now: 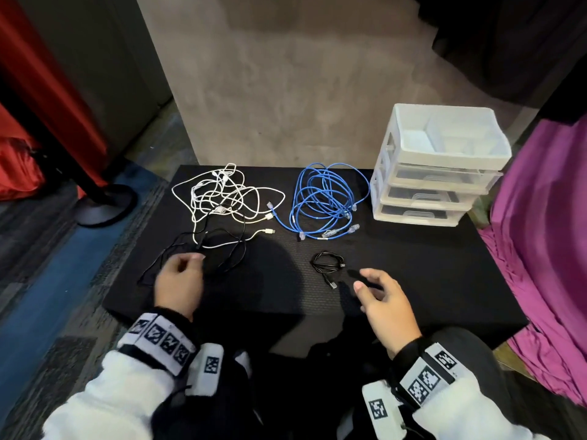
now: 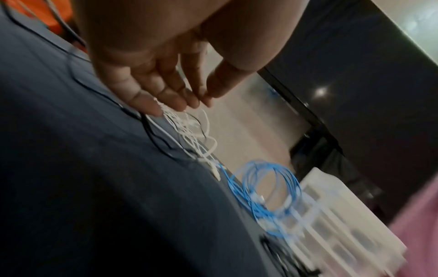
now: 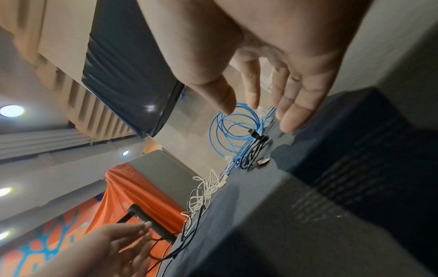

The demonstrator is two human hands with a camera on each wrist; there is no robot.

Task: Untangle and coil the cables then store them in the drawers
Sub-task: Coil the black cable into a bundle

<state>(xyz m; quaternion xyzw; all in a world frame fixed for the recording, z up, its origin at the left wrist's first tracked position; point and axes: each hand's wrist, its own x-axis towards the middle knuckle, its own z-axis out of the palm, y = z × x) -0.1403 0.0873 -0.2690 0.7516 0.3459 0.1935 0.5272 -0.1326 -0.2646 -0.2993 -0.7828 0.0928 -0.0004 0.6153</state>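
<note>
On the black table (image 1: 413, 274) lies a white cable tangle (image 1: 222, 198) with a long black cable (image 1: 222, 252) threaded through it. To its right sits a loose blue cable bundle (image 1: 324, 201). A small coiled black cable (image 1: 328, 265) lies near the front. The clear plastic drawer unit (image 1: 435, 166) stands at the back right, its three drawers closed. My left hand (image 1: 187, 265) hovers over the long black cable with relaxed fingers (image 2: 151, 105) and holds nothing. My right hand (image 1: 368, 284) is spread just right of the small coil (image 3: 254, 151), also holding nothing.
A black stand base (image 1: 104, 201) and red cloth (image 1: 19, 166) are on the floor at the left. Magenta cloth (image 1: 546, 233) hangs along the table's right edge. A grey wall (image 1: 286, 90) rises behind the table. The unit's top tray is empty.
</note>
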